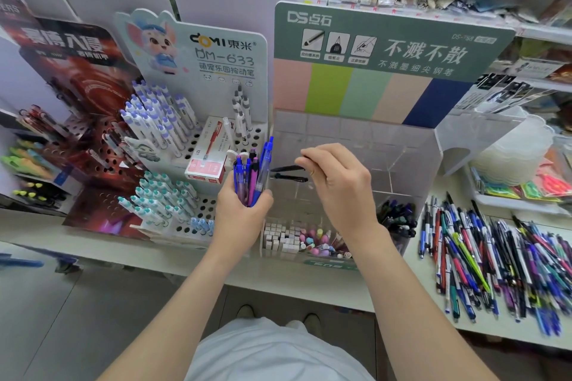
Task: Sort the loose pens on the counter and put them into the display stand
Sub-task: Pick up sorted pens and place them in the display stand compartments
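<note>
Person stands at the white counter (139, 254), both forearms extended over it. The left hand (244, 210) is closed in a fist-like grip round a bundle of pens (252, 176), mostly blue with some purple, held upright with the clip ends uppermost; the bundle sits just to the left of the clear display stand (402, 158), at its left wall. The right hand (337, 182) is raised over the stand's upper open compartments, thumb and forefinger drawn together in a pinch on black pens (286, 168). Two dark shafts show, lying nearly level and pointing left toward the bundle; whether both are in the pinch I cannot tell. The remaining fingers of that hand are loosely curled. The stand carries a green header with pastel colour bands beneath it. Its front row is partly filled: white-capped items (280, 237) at left, pink-topped items (315, 238) in the middle, dark pens (397, 219) at right. The rear compartments, as far as visible through the clear walls, hold nothing I can make out. The loose pens (495, 263) lie in a mixed heap on the counter to the right of the stand, well apart from both hands. To the left of the stand is a white perforated stand (216, 49) with purple- and teal-capped pens and a red pen box (205, 161) resting on it; further left, a dark red stand (77, 77).
</note>
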A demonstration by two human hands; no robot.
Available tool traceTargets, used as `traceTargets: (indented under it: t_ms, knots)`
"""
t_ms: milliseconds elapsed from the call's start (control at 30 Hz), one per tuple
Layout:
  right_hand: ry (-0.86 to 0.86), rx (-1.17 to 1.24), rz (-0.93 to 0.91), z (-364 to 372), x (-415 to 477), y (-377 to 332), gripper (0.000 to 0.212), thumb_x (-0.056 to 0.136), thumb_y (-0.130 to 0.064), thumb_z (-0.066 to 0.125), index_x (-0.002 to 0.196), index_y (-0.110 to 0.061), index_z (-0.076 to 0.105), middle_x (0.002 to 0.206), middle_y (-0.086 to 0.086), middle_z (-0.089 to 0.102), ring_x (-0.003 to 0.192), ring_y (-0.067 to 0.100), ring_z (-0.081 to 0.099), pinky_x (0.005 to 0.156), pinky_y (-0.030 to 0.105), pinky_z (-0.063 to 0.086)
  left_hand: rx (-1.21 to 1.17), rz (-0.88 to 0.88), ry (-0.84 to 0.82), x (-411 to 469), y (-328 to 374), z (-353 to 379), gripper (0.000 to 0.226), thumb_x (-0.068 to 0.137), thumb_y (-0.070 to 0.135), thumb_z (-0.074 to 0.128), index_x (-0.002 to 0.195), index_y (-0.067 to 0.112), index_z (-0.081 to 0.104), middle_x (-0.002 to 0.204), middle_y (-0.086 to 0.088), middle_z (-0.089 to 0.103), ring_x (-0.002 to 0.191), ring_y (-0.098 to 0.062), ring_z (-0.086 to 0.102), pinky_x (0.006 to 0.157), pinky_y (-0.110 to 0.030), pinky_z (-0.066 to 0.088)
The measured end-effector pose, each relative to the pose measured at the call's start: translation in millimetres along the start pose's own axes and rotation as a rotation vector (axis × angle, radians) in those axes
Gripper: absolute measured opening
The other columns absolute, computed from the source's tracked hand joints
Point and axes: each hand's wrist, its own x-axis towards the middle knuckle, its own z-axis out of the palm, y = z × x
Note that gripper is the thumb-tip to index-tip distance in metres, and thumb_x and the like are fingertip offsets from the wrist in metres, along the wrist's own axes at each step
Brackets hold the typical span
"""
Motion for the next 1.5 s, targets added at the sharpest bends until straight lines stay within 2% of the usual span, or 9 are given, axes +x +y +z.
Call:
traceTargets:
  t_ms: [400, 500, 700, 900, 1000, 1067, 1200, 1333, 1500]
  knots:
    - [0.087, 0.018, -0.058, 7, 0, -6, 0.013, 0.100, -0.012, 0.077, 0.102, 0.000, 0.080, 0.095, 0.010, 0.073, 0.085, 0.025, 0.070, 0.079, 0.034, 0.060, -0.045, 0.006, -0.076, 9, 5, 2, 0.024, 0.096, 0.015, 0.069, 0.109, 0.034, 0.063, 0.081, 0.006, 0.066, 0.062, -0.019, 0.051, 0.060, -0.037, 0.047]
    - [0.006, 0.007, 0.045, 16, 1, 8, 0.011, 0.099, -0.015, 0.078, 0.100, -0.005, 0.080, 0.093, 0.006, 0.073, 0.083, 0.020, 0.069, 0.077, 0.034, 0.059, -0.073, -0.024, -0.074, 10, 8, 4, 0.019, 0.098, 0.012, 0.068, 0.111, 0.024, 0.061, 0.073, -0.001, 0.051, 0.057, -0.021, 0.046, 0.053, -0.035, 0.045]
    - [-0.456, 0.216, 0.518, 17, -1, 11, 0.025, 0.100, -0.040, 0.072, 0.112, -0.021, 0.080, 0.094, -0.010, 0.079, 0.083, 0.005, 0.070, 0.083, 0.031, 0.059, -0.063, -0.037, -0.107, 6, 11, 4, 0.021, 0.100, 0.012, 0.069, 0.117, 0.023, 0.065, 0.072, -0.001, 0.060, 0.051, -0.016, 0.047, 0.049, -0.028, 0.045]
    - [-0.112, 0.431, 0.910, 13, -2, -5, 0.024, 0.109, -0.038, 0.055, 0.107, -0.028, 0.077, 0.086, -0.004, 0.078, 0.062, 0.014, 0.067, 0.069, 0.044, 0.058, -0.051, -0.067, -0.262, 5, 17, 0, 0.021, 0.094, 0.021, 0.078, 0.111, 0.021, 0.065, 0.065, -0.006, 0.055, 0.053, -0.022, 0.050, 0.052, -0.034, 0.045]
    - [-0.164, 0.712, 0.922, 5, 10, -12, 0.035, 0.103, -0.051, 0.062, 0.130, -0.030, 0.069, 0.106, -0.005, 0.077, 0.071, 0.012, 0.063, 0.066, 0.028, 0.052, -0.072, -0.078, -0.408, 3, 24, 0, 0.021, 0.097, 0.017, 0.076, 0.115, 0.011, 0.066, 0.063, -0.003, 0.058, 0.053, -0.021, 0.048, 0.049, -0.031, 0.042]
    - [-0.259, 0.664, 0.861, 2, 14, -14, 0.041, 0.098, -0.056, 0.067, 0.133, -0.036, 0.068, 0.103, -0.006, 0.077, 0.078, 0.009, 0.067, 0.071, 0.029, 0.057, -0.070, -0.055, -0.475, 2, 27, 3, 0.019, 0.097, 0.015, 0.077, 0.110, 0.007, 0.065, 0.062, -0.006, 0.052, 0.052, -0.021, 0.046, 0.047, -0.030, 0.040]
    - [-0.226, 0.572, 0.863, -3, 14, -8, 0.009, 0.101, -0.032, 0.072, 0.110, -0.029, 0.074, 0.080, -0.005, 0.076, 0.067, 0.011, 0.067, 0.071, 0.037, 0.057, -0.071, -0.050, -0.446, 0, 30, 7, 0.029, 0.097, 0.027, 0.078, 0.115, 0.008, 0.064, 0.067, 0.000, 0.063, 0.055, -0.019, 0.050, 0.050, -0.029, 0.044]
    - [-0.186, 0.732, 0.991, -10, 10, -5, 0.017, 0.104, -0.019, 0.069, 0.120, -0.017, 0.068, 0.093, 0.006, 0.081, 0.064, 0.015, 0.066, 0.062, 0.028, 0.053, -0.150, -0.068, -0.433, 3, 33, 7, 0.043, 0.098, 0.046, 0.064, 0.123, 0.011, 0.063, 0.096, -0.012, 0.079, 0.056, -0.018, 0.048, 0.050, -0.030, 0.040]
    - [-0.249, 0.742, 1.017, -19, 7, 4, 0.015, 0.107, -0.013, 0.063, 0.120, -0.013, 0.069, 0.094, 0.007, 0.081, 0.063, 0.016, 0.062, 0.059, 0.029, 0.053, -0.064, -0.082, -0.393, 5, 27, 9, 0.029, 0.109, 0.041, 0.057, 0.118, 0.014, 0.065, 0.093, -0.006, 0.078, 0.058, -0.017, 0.054, 0.052, -0.028, 0.046]
